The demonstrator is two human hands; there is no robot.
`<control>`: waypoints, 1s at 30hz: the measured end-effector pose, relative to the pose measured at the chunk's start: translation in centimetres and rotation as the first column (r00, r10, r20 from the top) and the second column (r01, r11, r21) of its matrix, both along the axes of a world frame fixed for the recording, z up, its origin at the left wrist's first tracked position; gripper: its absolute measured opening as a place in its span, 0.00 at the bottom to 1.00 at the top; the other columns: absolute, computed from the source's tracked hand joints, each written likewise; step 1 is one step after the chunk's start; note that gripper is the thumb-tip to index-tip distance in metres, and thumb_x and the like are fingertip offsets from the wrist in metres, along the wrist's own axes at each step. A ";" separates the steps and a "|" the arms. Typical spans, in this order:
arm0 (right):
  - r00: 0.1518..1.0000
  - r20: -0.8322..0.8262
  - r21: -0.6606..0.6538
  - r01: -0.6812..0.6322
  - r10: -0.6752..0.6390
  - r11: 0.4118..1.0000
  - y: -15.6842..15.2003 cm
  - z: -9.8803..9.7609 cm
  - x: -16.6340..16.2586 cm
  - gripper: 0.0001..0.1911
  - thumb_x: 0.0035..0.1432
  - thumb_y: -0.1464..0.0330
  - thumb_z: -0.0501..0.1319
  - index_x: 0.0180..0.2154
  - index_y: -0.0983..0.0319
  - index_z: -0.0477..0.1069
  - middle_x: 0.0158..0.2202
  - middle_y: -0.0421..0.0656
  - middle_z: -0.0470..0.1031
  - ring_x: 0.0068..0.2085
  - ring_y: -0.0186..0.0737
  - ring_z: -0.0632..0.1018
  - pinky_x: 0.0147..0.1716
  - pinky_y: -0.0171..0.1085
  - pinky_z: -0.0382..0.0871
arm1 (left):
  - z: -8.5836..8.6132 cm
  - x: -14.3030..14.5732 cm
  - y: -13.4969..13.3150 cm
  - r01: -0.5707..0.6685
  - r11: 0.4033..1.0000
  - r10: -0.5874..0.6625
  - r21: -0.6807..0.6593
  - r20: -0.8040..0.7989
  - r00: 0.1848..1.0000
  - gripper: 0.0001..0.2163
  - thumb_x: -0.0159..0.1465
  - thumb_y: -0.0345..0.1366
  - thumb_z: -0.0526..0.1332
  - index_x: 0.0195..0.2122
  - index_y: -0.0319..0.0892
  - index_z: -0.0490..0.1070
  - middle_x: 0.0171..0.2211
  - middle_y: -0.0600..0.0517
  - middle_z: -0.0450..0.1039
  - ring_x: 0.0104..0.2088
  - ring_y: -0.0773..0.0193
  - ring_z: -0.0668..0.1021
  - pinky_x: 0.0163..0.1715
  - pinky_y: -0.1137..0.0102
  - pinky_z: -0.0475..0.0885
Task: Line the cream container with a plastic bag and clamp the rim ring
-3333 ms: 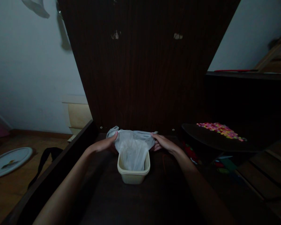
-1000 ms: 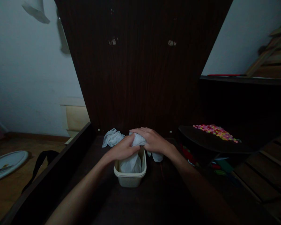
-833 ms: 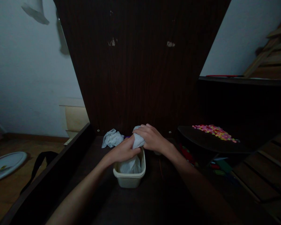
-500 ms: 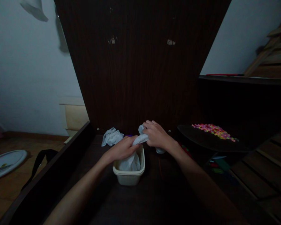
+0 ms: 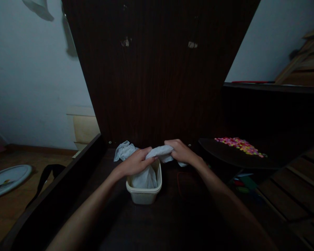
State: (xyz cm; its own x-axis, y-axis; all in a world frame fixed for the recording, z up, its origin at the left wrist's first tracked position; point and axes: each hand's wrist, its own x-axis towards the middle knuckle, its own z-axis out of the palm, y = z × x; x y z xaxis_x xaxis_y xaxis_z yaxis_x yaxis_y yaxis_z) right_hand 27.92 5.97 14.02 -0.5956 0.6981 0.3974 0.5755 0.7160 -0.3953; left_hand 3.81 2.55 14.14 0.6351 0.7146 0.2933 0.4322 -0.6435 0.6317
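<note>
A small cream plastic bin [image 5: 144,195] stands on a dark wooden surface [image 5: 151,226] with a white plastic bag [image 5: 146,178] hanging inside it. My left hand [image 5: 133,162] is closed on the bag's top at the bin's left rear. To the right of the bin's rim, my right hand [image 5: 180,151] is closed on a gathered length of the same bag [image 5: 161,152]. A loose end of the bag [image 5: 123,150] sticks out behind my left hand.
A tall dark wooden panel [image 5: 159,69] rises just behind the bin. At right a dark round tray [image 5: 225,153] carries a heap of small coloured pieces [image 5: 239,144]. On the floor at left lie a white plate [image 5: 7,176] and a black strap [image 5: 45,176].
Earlier both hands held the bag spread wide over the bin. They then bunched its top together above the bin; now my right hand has drawn its gathered part to the right.
</note>
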 end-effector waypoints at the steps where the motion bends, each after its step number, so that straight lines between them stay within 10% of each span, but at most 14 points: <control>1: 1.000 -0.028 -0.028 0.005 -0.005 1.000 -0.1 0.1 0.0 0.12 0.45 0.82 0.51 0.25 0.61 0.67 0.24 0.38 0.70 0.28 0.36 0.71 0.29 0.34 0.59 | 0.1 -0.1 0.0 -0.014 1.000 0.014 -0.003 0.008 1.000 0.09 0.68 0.41 0.55 0.34 0.42 0.67 0.26 0.57 0.67 0.27 0.65 0.71 0.28 0.71 0.63; 11: 0.993 -0.114 -0.266 -0.002 -0.030 0.964 -1.4 1.9 -0.1 0.09 0.52 0.70 0.57 0.22 0.62 0.71 0.21 0.37 0.69 0.25 0.35 0.69 0.25 0.33 0.58 | 0.6 -1.0 0.1 -0.068 0.998 0.068 -0.001 0.043 0.997 0.04 0.63 0.37 0.58 0.36 0.43 0.68 0.29 0.56 0.70 0.30 0.63 0.73 0.31 0.70 0.67; 20: 0.980 -0.191 -0.289 -0.007 -0.051 0.957 -2.6 2.2 -1.1 0.25 0.53 0.48 0.66 0.23 0.64 0.72 0.23 0.39 0.67 0.25 0.33 0.67 0.22 0.32 0.56 | 0.7 -1.6 0.2 -0.100 0.991 0.095 0.089 0.057 0.994 0.08 0.65 0.41 0.61 0.36 0.41 0.74 0.35 0.51 0.76 0.36 0.60 0.76 0.37 0.68 0.70; 30: 0.953 -0.296 -0.414 -0.070 -0.061 0.908 -3.2 1.6 -3.8 0.27 0.61 0.48 0.59 0.23 0.64 0.72 0.20 0.38 0.67 0.23 0.32 0.66 0.23 0.33 0.57 | 0.9 -1.0 -0.8 -0.081 0.961 0.067 0.265 0.064 0.996 0.16 0.64 0.35 0.64 0.53 0.42 0.72 0.44 0.49 0.79 0.43 0.57 0.76 0.45 0.65 0.70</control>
State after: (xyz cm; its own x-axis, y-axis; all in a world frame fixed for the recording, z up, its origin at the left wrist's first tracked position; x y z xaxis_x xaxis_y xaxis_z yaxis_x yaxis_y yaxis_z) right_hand 24.11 2.74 15.62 -0.5000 0.8350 0.2296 0.3823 0.4508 -0.8066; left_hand 2.77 1.75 15.06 0.5614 0.6502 0.5119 0.4554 -0.7592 0.4649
